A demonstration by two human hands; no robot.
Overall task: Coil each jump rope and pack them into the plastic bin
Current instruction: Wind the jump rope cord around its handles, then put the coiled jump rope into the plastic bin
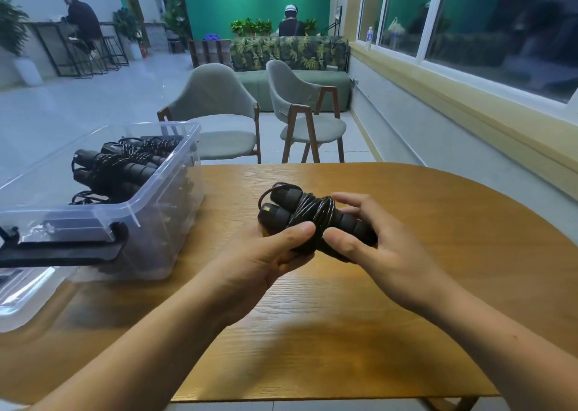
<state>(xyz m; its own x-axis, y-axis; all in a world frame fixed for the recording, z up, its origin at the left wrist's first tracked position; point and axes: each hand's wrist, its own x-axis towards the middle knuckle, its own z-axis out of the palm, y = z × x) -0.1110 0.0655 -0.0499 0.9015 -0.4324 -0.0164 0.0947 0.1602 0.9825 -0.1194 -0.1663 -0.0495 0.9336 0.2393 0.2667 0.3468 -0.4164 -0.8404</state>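
Note:
A black jump rope [308, 213] with foam handles is wound into a bundle, its cord wrapped round both handles, and is held just above the wooden table [406, 285]. My left hand [269, 254] grips the bundle's near left side, thumb on top. My right hand [372, 241] holds the right end, thumb against the cord and fingers spread over the handles. A clear plastic bin [162, 198] stands at the table's left, with several coiled black jump ropes [119, 166] inside.
The bin's black-latched lid [59, 251] lies at its near left side. Two grey chairs [219, 113] stand beyond the table's far edge. A wall with windows runs along the right. Two people sit far off in the room.

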